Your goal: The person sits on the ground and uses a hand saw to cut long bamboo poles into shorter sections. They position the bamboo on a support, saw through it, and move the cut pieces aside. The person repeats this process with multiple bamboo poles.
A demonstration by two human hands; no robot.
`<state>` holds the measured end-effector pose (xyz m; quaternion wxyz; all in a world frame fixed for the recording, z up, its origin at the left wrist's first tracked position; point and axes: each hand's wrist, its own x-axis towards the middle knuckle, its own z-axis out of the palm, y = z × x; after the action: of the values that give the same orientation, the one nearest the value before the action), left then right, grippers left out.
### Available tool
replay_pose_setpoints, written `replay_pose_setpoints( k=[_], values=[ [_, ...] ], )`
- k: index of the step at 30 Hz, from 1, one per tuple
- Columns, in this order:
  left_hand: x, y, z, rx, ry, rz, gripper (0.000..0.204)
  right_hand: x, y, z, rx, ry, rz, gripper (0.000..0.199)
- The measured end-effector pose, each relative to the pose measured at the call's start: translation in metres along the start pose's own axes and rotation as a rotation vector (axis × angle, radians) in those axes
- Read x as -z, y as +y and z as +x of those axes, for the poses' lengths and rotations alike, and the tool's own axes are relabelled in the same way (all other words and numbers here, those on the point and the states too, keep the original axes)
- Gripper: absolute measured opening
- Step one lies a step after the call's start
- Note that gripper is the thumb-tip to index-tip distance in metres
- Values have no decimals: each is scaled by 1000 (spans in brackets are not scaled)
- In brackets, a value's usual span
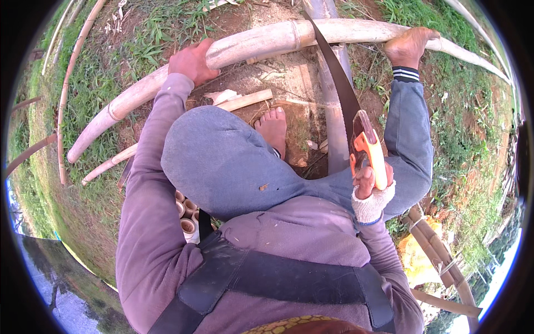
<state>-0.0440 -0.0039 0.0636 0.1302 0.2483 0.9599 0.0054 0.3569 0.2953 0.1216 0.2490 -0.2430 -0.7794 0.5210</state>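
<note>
A long pale bamboo pole (256,44) runs across the top of the view, bending with the lens. My left hand (192,62) is closed round it, left of a ring-shaped node. In a fingerless white knit glove, my right hand (374,186) grips the orange handle of a handsaw (335,72). The dark toothed blade reaches up to the pole, its far end against or just beside it right of the node; contact is hard to tell. My bare right foot (409,47) presses on the pole farther right. Beneath the pole lies a thicker grey log (335,133).
My left foot (272,129) rests on bare soil with sawdust, beside a short split bamboo piece (245,100). Several cut bamboo tubes (188,225) stand by my left hip. Thin poles (69,83) lie on grass at left; tied bamboo strips (436,245) are at lower right.
</note>
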Motion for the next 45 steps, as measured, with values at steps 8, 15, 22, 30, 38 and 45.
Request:
replay_pose_setpoints(
  k=[8, 15, 22, 30, 38, 45],
  values=[
    [11, 14, 7, -35, -51, 12, 88, -88, 6, 136, 313, -8, -328, 38],
    [1, 5, 1, -7, -26, 11, 90, 17, 0, -15, -101, 46, 15, 31],
    [15, 15, 9, -13, -17, 18, 90, -122, -8, 176, 222, 84, -336, 41],
    [0, 4, 3, -13, 3, 3, 93, 12, -10, -9, 55, -92, -91, 30],
    [9, 6, 2, 7, -24, 35, 91, -128, -26, 172, 177, 24, -392, 35],
    [4, 2, -5, 55, -72, 10, 94, 19, -6, -11, -4, -127, 11, 27]
  ],
)
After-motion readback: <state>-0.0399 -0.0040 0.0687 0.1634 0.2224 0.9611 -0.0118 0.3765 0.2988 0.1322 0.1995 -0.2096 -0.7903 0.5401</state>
